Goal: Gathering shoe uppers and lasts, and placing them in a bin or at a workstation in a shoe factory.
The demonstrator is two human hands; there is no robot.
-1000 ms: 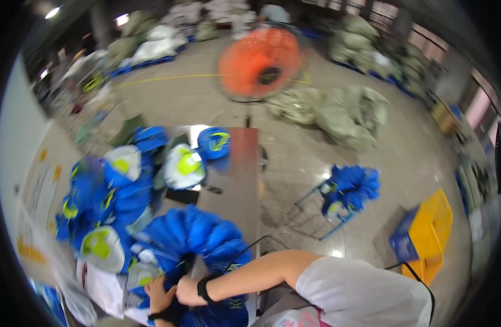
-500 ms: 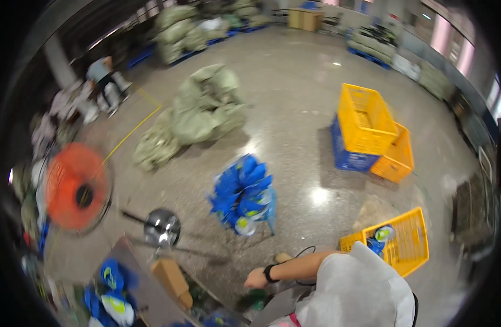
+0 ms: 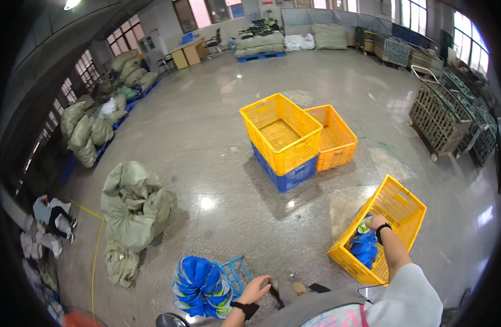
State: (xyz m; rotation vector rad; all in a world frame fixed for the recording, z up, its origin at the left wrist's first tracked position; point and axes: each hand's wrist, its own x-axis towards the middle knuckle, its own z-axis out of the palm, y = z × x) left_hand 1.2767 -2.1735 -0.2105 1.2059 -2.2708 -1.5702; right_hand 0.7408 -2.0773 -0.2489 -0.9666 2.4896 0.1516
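Note:
My right hand [image 3: 377, 222] reaches into a yellow crate [image 3: 403, 199] at the right. Its fingers are closed at the white and lime-green end of a blue soft piece [image 3: 364, 224], whose exact kind I cannot make out. More blue pieces [image 3: 365, 249] lie beneath it in the crate. My left hand [image 3: 254, 289] is low at the centre, empty, its fingers stretched out and apart. Just left of it, a ring-shaped bundle of similar blue pieces [image 3: 198, 272] rests against a blue metal frame [image 3: 238, 272], a stool or stand.
Ahead, a yellow crate [image 3: 280, 131] sits on a blue crate [image 3: 288, 177], with an orange-yellow crate [image 3: 335, 141] beside them. Crumpled green sacks [image 3: 133, 207] lie at left. Wire trolleys [image 3: 441, 114] stand at right. A person [image 3: 51, 215] bends over at far left.
The view has swung right. My right hand has gone from in front of my body into the yellow crate, where more blue pieces now show. My left hand has come into view.

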